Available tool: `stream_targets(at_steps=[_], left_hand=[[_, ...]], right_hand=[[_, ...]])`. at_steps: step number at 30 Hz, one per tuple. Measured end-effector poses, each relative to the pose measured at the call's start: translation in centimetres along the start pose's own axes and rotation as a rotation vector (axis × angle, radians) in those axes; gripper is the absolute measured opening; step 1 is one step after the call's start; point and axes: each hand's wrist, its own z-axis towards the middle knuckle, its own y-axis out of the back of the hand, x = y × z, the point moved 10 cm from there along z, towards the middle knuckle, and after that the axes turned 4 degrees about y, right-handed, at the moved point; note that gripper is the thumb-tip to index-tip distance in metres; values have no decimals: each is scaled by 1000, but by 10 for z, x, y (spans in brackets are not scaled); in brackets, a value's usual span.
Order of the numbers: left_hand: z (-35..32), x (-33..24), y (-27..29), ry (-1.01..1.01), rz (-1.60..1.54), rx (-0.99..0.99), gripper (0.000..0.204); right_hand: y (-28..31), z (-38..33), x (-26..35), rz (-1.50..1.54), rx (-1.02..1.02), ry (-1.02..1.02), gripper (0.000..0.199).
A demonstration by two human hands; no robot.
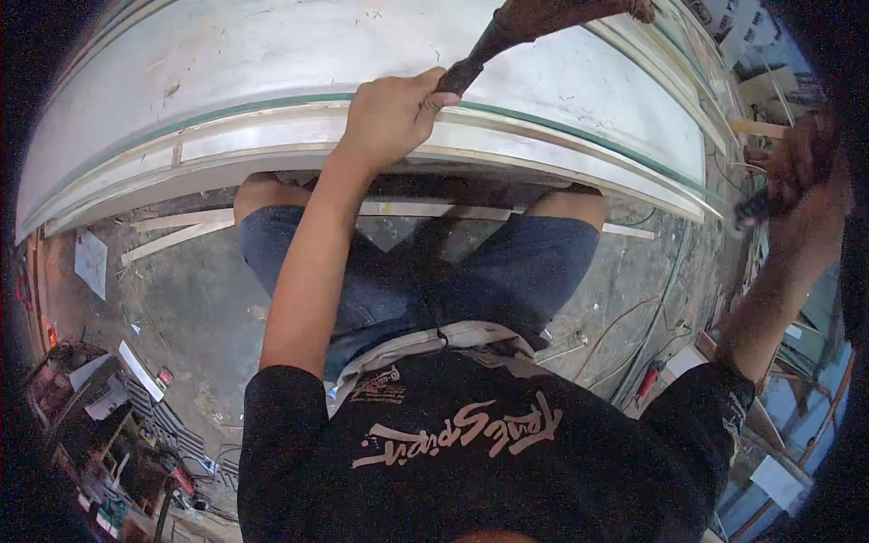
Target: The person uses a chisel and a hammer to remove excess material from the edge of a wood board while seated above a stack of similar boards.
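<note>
My left hand [394, 118] is closed round the narrow handle of a dark brown brush-like tool [520, 23]. Its wider part slants up to the right and ends in a rough tip near the top edge; the exact kind is hard to make out. Beneath it lies a long white panel [272, 59] with pale wooden edging. A thin green strip [579, 140] runs along the panel, just behind my left hand. Off to the far right, my right hand [806, 172] is raised, dark and blurred, its fingers curled. From it juts a blurred dark object [751, 210], too unclear to name.
Wooden strips [181, 237] lie on the concrete floor [199, 308] below the panel. Cables [625, 335] and a red-handled tool [646, 380] are on the floor at right. Cluttered tools and scraps [109, 398] stand at lower left; boards [778, 484] lean at lower right.
</note>
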Motion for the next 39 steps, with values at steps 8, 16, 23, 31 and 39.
stream_targets(at_steps=[8,16,23,31,39], left_hand=[[0,-1,6,-41,1,-45,35],[3,11,-8,51,-490,179,34],[10,13,-5,134,-447,202,34],[0,2,1,204,-347,79,33],[-3,4,-3,267,-405,81,50]], right_hand=[[38,-49,-4,-544,-604,-32,46],[31,-88,-93,-141,-688,-289,47],[-34,-191,-211,45,-722,-559,45],[-120,-278,-299,261,-658,-870,43],[-142,-314,-335,355,-780,-867,39]])
